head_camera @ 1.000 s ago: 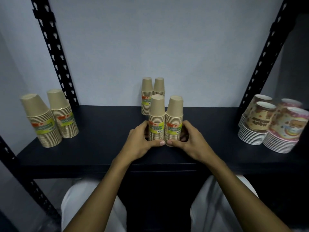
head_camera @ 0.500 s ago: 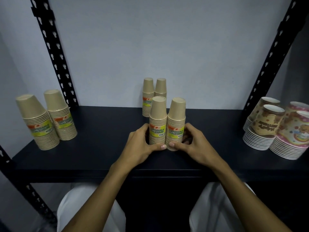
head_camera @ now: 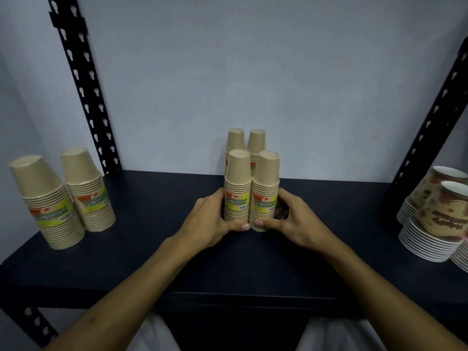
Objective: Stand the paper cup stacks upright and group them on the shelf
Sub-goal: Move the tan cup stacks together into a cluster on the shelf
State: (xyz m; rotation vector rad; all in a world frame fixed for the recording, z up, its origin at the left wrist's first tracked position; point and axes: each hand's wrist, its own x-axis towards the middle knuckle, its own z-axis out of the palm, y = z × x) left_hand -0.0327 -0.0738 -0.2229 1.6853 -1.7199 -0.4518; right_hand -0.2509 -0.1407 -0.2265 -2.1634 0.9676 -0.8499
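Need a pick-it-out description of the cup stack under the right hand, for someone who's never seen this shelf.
Start at the black shelf and go to the middle, where four kraft cup stacks form a square near the wall. Take the front pair, nearest the person, gripped between both hands. The front right stack is the one the right hand cups; unlike the front left stack, its label has no visible barcode.

Front left stack [head_camera: 237, 188] label reads "DISPOSABLE TABLEWARE", with a small barcode beneath, too small to read. Front right stack [head_camera: 266, 191] label reads the same. Far-left stacks [head_camera: 50, 206] carry matching labels, blurred. Brown printed cups [head_camera: 442, 219] on the right show lettering, illegible.
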